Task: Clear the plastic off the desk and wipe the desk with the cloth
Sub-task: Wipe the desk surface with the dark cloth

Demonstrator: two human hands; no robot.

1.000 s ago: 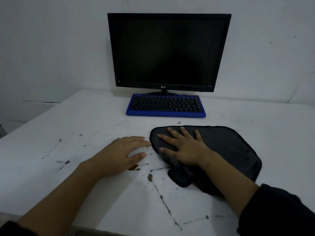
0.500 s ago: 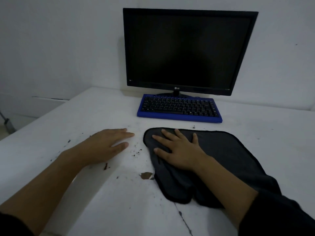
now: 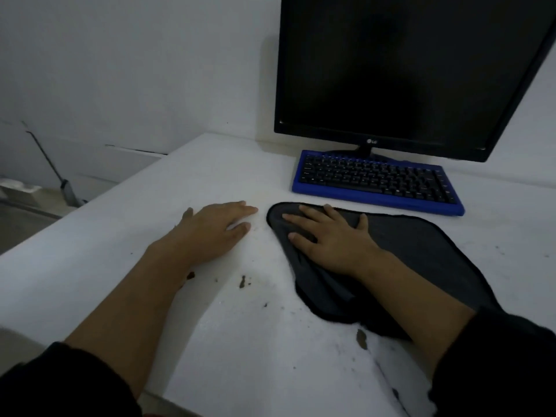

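A dark grey cloth (image 3: 415,254) lies spread on the white desk (image 3: 120,236), in front of the keyboard. My right hand (image 3: 331,239) presses flat on the cloth's left part, fingers spread and pointing left. My left hand (image 3: 213,230) rests palm down on the bare desk just left of the cloth, fingers together, holding nothing. Brown chips and dark specks (image 3: 243,281) mark the desk surface near my forearms. No plastic is in view.
A blue keyboard with black keys (image 3: 376,182) sits behind the cloth, below a black monitor (image 3: 406,70) against the white wall. The desk's left edge drops to the floor, where a long-handled tool (image 3: 51,170) leans by the wall.
Both hands and the cloth have slid left across the desk, and my view has swung left, so the monitor and keyboard now sit further right.
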